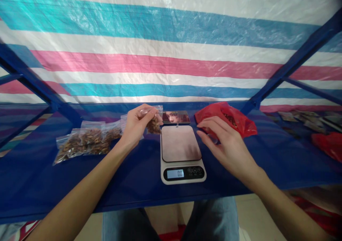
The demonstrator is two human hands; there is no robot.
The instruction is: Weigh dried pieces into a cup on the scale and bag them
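My left hand [139,121] is closed on a small clear zip bag [154,124] of brown dried pieces, held up at the left back corner of a kitchen scale [181,144]. The scale's pan is bare and its display reads 0.0. Over on the right, my right hand [223,136] hovers with its fingers apart and curved, holding nothing that I can see. Just behind it lies an open red plastic bag [227,116] with brown pieces inside. Part of that bag is hidden by the hand.
Several filled zip bags [91,137] lie on the blue shelf [128,184] at the left. A dark phone-like slab [176,117] showing a face picture is behind the scale. Blue metal posts [291,62] flank the shelf, and a striped plastic sheet [160,62] hangs behind.
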